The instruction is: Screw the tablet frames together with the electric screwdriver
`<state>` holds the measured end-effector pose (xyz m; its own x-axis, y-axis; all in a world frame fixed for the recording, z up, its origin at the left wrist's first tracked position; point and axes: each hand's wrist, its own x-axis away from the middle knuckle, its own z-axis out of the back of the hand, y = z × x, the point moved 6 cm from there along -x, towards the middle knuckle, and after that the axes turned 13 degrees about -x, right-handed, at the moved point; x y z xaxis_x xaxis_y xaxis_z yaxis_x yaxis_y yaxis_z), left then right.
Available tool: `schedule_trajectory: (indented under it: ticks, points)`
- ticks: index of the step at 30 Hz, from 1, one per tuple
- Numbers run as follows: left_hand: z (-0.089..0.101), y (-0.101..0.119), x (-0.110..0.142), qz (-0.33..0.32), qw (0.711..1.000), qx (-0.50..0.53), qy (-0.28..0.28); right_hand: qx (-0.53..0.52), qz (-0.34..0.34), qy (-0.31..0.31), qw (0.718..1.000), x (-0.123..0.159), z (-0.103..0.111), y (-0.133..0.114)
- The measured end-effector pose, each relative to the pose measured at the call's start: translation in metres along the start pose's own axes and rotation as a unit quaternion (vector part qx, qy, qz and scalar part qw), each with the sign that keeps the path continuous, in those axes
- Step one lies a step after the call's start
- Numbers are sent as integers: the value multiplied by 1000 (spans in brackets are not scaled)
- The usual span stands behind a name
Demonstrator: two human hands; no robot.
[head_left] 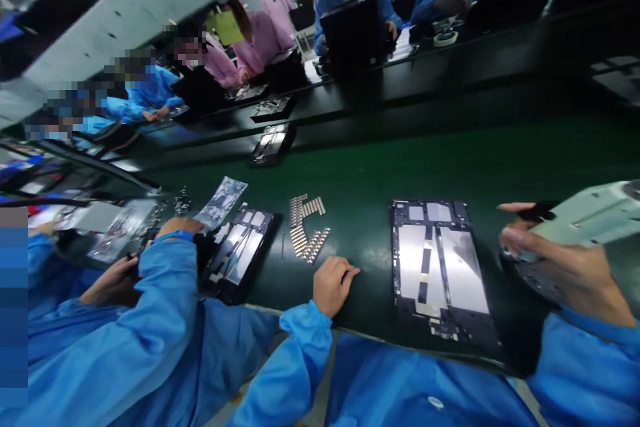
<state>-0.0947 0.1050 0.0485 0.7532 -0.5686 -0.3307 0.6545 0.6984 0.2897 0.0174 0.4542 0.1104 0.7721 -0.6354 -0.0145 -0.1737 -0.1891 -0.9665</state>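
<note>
1. An opened tablet-like device (479, 273) is set flat on the green bench (370, 167), between the two hands; its inner side is turned up, and no cover is seen on it.
2. Two silver panels, a dark strip and a small board at the near end are seen in place, so the main inner parts are judged to be fitted.
3. The hands are held well apart. By the right hand (565, 247) a pale green tool (587, 217) is gripped, beside the device and not over it.
4. The left hand (331, 285) is rested on the bench, fingers curled and fingertips drawn together; whether a small part is pinched there cannot be told.
5. Small metal pieces (299, 235) are laid in rows just beyond that hand, apart from the device; these are judged to be unused stock.
6. Which fastenings are done cannot be told at this size. With the device uncovered and the tool off it, the work is judged to be unfinished.
</note>
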Motion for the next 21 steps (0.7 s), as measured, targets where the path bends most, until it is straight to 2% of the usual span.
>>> schedule_trajectory:
  ticks: [4, 7, 11, 14, 15, 17, 20, 21]
  points:
    - [31, -40, 39, 67, 994, -56, 67, 5, -7, -6, 1000, -1, 1, 3]
    - [49, -82, 52, 122, 980, -98, 119, 20, -8, -2, 1000, -1, 0, 3]
    - [60, -134, 36, 175, 960, -148, 159, 35, 1, -7, 999, -2, -1, 4]
    - [74, -152, 15, 196, 950, -166, 176, 22, -2, 0, 1000, -6, 3, 5]
    - [80, -150, 8, 197, 948, -165, 186, 19, -3, 8, 1000, -6, 5, 4]
    - [93, -128, -4, 188, 946, -149, 217, 11, -4, 21, 1000, -6, 9, 0]
    - [96, -69, -18, 140, 954, -100, 244, -26, 10, 14, 1000, -7, 14, -7]
    - [87, -48, -25, 119, 967, -65, 215, -37, 28, 8, 999, -10, 16, -10]
